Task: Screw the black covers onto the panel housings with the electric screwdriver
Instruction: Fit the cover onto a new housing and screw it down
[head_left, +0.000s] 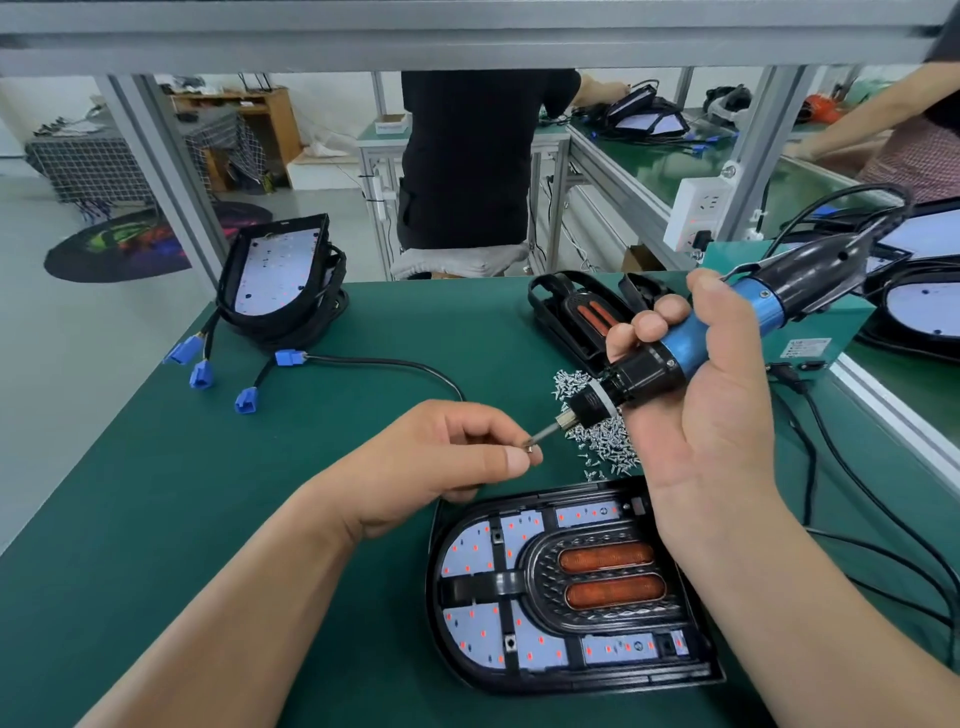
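Left hand (447, 452) pinches single screw (529, 446) against bit (543, 432) tip; right hand (717, 415) wrapped round blue electric screwdriver (685, 340), held above worktop (208, 519); screw pile (605, 441) just beyond; black cover (597, 608) sits in panel housing (467, 660) below hands, driven screws not discernible; likely early, second housing (275, 270) and spare cover (571, 317) wait behind.

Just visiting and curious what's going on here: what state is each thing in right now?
Electric screwdriver: gripped in right hand, tilted, tip toward left hand.
Screw: pinched by left hand at the screwdriver's tip.
Screw pile: loose on the mat.
Black cover: lying in the near panel housing.
Blue connectors: unplugged.
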